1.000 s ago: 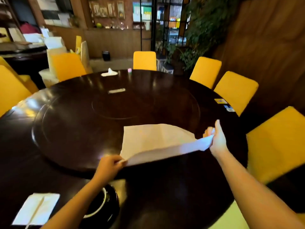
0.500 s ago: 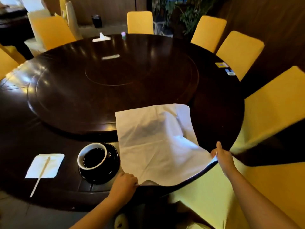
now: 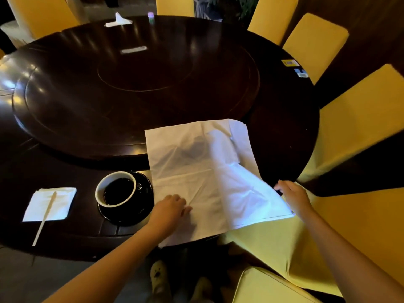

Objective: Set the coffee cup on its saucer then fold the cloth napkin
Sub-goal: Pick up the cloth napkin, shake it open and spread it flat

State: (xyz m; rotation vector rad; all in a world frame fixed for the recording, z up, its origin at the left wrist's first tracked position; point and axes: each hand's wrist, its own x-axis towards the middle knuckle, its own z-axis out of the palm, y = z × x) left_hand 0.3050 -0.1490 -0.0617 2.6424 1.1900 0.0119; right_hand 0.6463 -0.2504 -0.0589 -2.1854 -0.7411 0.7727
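Observation:
A white cloth napkin [image 3: 196, 171] lies spread on the near edge of the dark round table [image 3: 65, 149], its right side rumpled and hanging past the rim. My left hand [image 3: 172, 206] rests flat on its near left part, fingers spread. My right hand [image 3: 293, 196] holds the napkin's right edge, slightly raised. To the left of the napkin a white-rimmed coffee cup [image 3: 115, 189] with dark coffee stands on a black saucer [image 3: 140, 213].
A folded paper napkin [image 3: 63, 202] with a white stirrer [image 3: 44, 219] lies left of the cup. A raised turntable [image 3: 131, 84] fills the table's middle. Yellow-covered chairs [image 3: 358, 132] ring the right side and one stands just below my right arm. Small cards [image 3: 289, 63] lie far right.
The view tipped downward. The napkin was pulled toward me and laid down flat on the table; my left hand let go of its corner and now presses on the cloth.

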